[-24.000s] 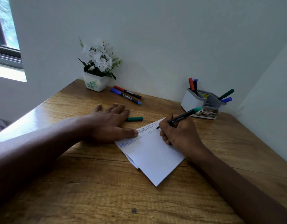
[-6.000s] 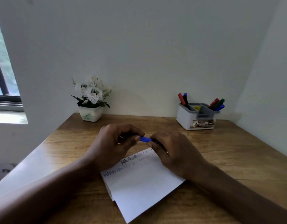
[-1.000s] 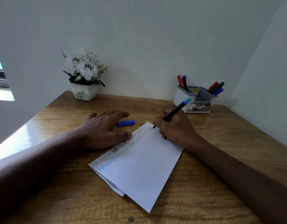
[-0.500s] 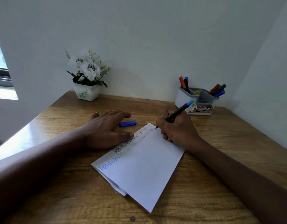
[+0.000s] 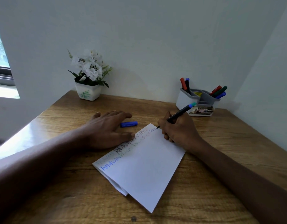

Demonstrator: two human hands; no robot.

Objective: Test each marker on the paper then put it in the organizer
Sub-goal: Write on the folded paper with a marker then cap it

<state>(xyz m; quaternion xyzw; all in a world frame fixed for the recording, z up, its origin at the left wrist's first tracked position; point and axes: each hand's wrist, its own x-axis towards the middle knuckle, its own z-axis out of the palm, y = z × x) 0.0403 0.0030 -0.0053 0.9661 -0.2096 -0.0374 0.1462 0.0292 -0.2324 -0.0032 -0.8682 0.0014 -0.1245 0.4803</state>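
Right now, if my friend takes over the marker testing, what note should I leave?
Left hand flat, thumb on the paper edge.
Right hand holds the marker, tip at the paper's top corner.
A blue cap lies on the desk beside the left hand.
Done: five markers stand in the organizer.
Left: finish the scribble, cap it, drop it in.
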